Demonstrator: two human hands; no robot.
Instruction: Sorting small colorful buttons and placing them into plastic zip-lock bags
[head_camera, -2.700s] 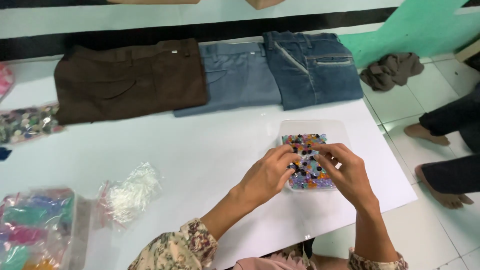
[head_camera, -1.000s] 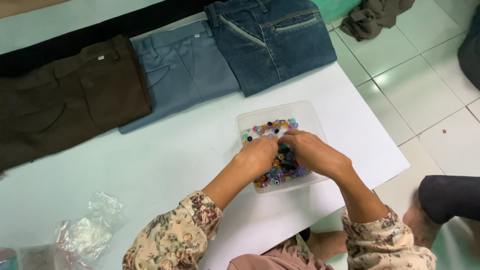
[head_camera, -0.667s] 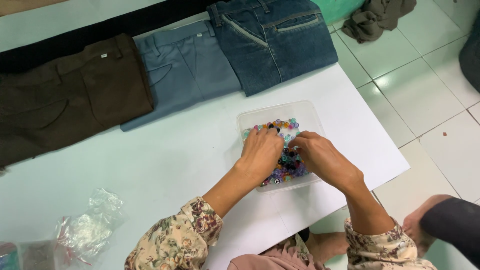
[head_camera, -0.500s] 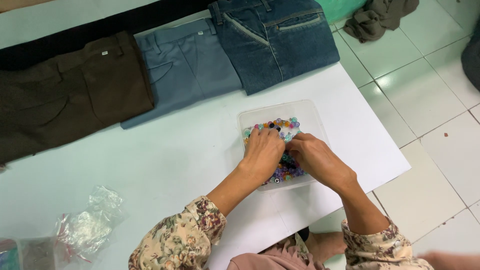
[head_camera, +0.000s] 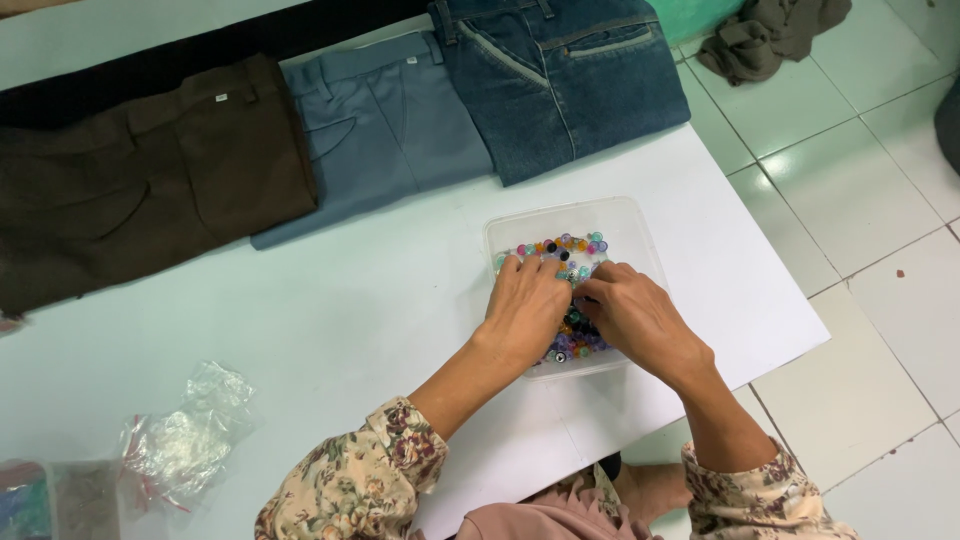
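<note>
A clear plastic box stands on the white table near its right edge, filled with many small coloured beads. Both my hands are inside the box. My left hand lies palm down on the beads, fingers bent. My right hand rests beside it, fingertips meeting the left hand's over the beads. Whether either hand pinches a bead is hidden by the fingers.
Three folded trousers lie along the table's far side: dark brown, grey-blue, blue denim. An empty crumpled plastic bag sits at the near left. A brown cloth lies on the tiled floor.
The view has shifted, so the box sits lower and more central. My hands stayed in the box, shifting slightly among the beads. A person's leg at the right has left view.
</note>
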